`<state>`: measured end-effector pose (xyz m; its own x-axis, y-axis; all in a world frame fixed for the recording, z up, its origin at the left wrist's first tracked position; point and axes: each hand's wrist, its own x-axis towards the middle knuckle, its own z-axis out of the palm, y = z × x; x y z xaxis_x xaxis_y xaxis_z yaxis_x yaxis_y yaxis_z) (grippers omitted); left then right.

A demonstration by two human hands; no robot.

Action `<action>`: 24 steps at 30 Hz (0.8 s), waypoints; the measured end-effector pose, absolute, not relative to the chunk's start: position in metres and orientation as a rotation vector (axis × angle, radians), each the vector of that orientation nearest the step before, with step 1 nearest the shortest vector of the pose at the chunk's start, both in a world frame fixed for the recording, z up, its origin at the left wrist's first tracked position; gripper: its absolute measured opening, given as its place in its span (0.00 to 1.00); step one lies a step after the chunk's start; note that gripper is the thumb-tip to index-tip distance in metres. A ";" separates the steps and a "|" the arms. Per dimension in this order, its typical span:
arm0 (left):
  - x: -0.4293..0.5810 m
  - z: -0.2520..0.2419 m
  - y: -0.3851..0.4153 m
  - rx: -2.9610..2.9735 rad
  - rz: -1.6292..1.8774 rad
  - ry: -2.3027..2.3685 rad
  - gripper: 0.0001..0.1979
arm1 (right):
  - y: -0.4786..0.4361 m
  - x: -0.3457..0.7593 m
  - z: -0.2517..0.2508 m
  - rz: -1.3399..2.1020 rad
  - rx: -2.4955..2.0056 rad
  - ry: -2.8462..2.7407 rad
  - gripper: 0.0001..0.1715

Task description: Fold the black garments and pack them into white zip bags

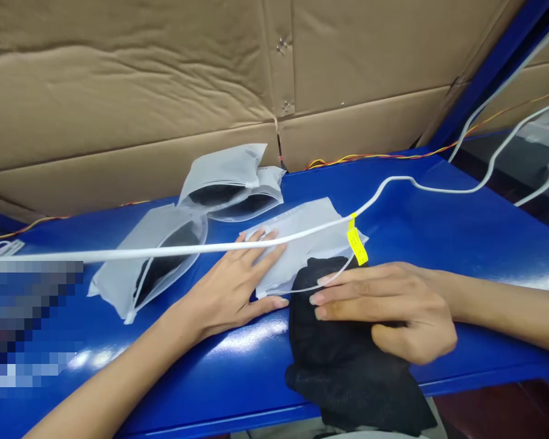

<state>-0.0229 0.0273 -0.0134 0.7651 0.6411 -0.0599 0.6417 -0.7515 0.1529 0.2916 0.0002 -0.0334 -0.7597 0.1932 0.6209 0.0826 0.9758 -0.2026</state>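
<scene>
My left hand [238, 283] lies flat and open on a frosted white zip pouch [302, 244], fingers spread over its left part. My right hand [388, 308] has its fingers pressed together on a folded black mesh cloth [343, 353], with the cloth's upper end at the pouch's open mouth. The cloth hangs over the near edge of the blue table [439, 207]. A white cable [187, 249] with a yellow tag [357, 244] runs across above the pouch and my left fingers.
Three filled frosted pouches with dark cloth inside lie at the back left, one [150, 262] nearer and two [231, 183] stacked. A cardboard wall [165, 91] stands behind the table. Thin red and yellow wires [393, 157] run along its base. A blurred patch covers the lower left.
</scene>
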 end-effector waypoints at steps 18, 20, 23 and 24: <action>-0.016 -0.012 0.024 3.017 0.351 0.993 0.43 | 0.036 0.307 -0.035 0.290 -0.312 -2.400 0.35; -0.015 -0.013 0.023 3.027 0.387 0.919 0.44 | 0.046 0.312 -0.040 0.240 -0.512 -2.421 0.30; -0.015 -0.017 0.023 3.039 0.424 0.857 0.42 | 0.054 0.312 -0.046 0.063 -0.709 -2.596 0.28; -0.015 -0.017 0.023 3.042 0.420 0.844 0.42 | 0.054 0.311 -0.047 0.012 -0.752 -2.638 0.26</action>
<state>-0.0150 0.0231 -0.0173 0.8248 0.5006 0.2631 0.5120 -0.8585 0.0286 0.3113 0.0543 -0.0466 -0.7770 0.5085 0.3711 0.5049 0.8555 -0.1149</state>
